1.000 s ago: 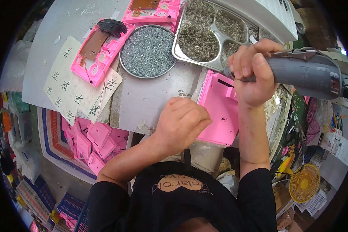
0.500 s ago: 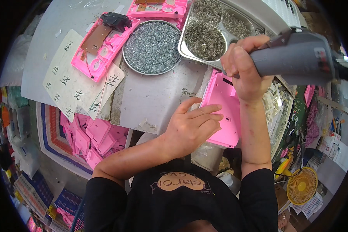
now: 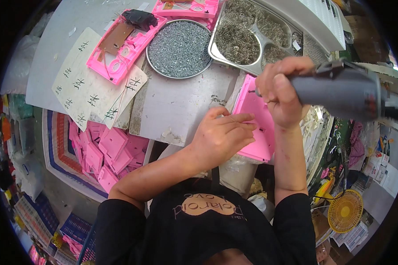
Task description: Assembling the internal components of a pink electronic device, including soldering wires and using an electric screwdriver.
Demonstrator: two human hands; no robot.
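A grey power screwdriver [image 3: 336, 90] is gripped in my right hand [image 3: 281, 90], fingers wrapped round its front end. Its dark bit points left, at the upper edge of a pink plastic casing panel [image 3: 257, 148]; whether it touches is hard to tell. My left hand [image 3: 221, 137] lies over the panel's left side, fingers stretched out and slightly bent across it. Part of the panel is hidden behind both hands. Beyond it, a round tray [image 3: 179, 49] holds many small silver screws, and a metal compartment tray [image 3: 263, 44] holds small springs.
Left on the table, a pink casing [image 3: 115, 46] with wires and a black part rests on marked card [image 3: 77, 84]. Pink pieces [image 3: 112, 150] fill a bin at lower left. White parts [image 3: 314, 128] lie right of my right forearm, near a yellow fan [image 3: 345, 211].
My right hand has brought the screwdriver lower, its bit now over the panel's upper edge. My left fingers have drawn slightly closer together. The whole view has shifted a little.
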